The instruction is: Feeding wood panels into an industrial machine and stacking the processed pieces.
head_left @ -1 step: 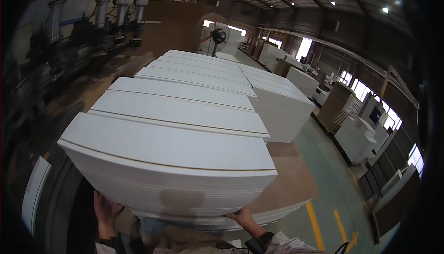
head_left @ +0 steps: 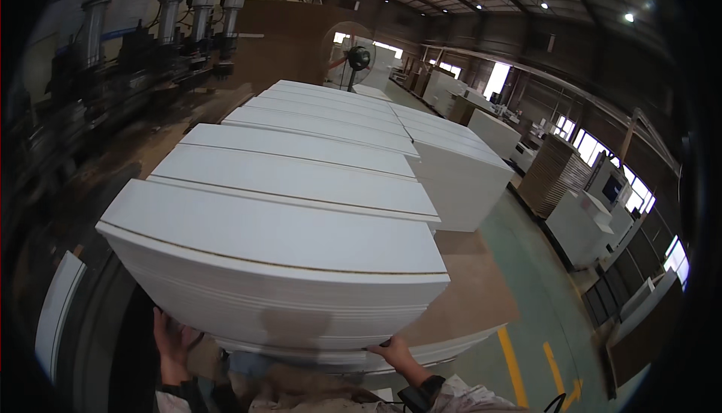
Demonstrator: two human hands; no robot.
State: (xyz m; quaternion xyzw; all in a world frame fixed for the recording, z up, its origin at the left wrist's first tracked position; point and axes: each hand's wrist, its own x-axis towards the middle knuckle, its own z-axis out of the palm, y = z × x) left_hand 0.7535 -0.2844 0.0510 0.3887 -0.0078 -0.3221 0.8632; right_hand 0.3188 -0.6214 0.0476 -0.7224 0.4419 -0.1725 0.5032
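Observation:
A tall stack of white panels (head_left: 278,285) stands right in front of me, its top panel marked by a thin brown line along the near edge. At the stack's lower left corner, my left hand (head_left: 173,344) grips the bottom edge, with the fingertips partly hidden. My right hand (head_left: 400,356) holds the same stack low on its near side toward the right, its thumb against the edge and its other fingers out of sight. Behind this stack, more white panels (head_left: 293,161) lie in rows, stepping away from me.
A brown board (head_left: 474,278) tops a lower pile at the right. Machinery with grey cylinders (head_left: 171,3) lines the left side. A white strip (head_left: 57,308) stands at the lower left. Farther off are a fan (head_left: 358,57), a brown stack (head_left: 553,175) and green floor (head_left: 519,263) with yellow marks.
The view has shifted very slightly. Both hands keep their places on the stack.

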